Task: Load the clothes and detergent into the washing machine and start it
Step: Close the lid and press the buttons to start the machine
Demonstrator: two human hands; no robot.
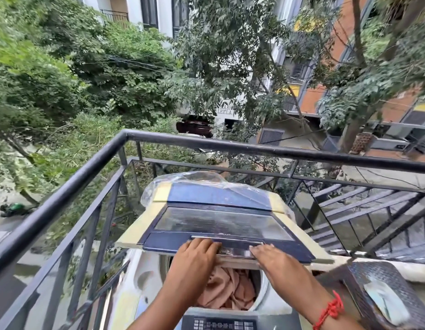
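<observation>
On the balcony's near side, both the left hand and right hand are resting flat-fingered on the washing machine's half-raised lid, with peach clothes already lying in the drum below, detergent unseen, and the control panel apparently awaiting a press.

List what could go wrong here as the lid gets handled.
1. Both the left hand and right hand rest on the lid edge, so fingers could be pinched if it drops.
2. The pink clothes are heaped high in the drum and might catch under the lid.
</observation>
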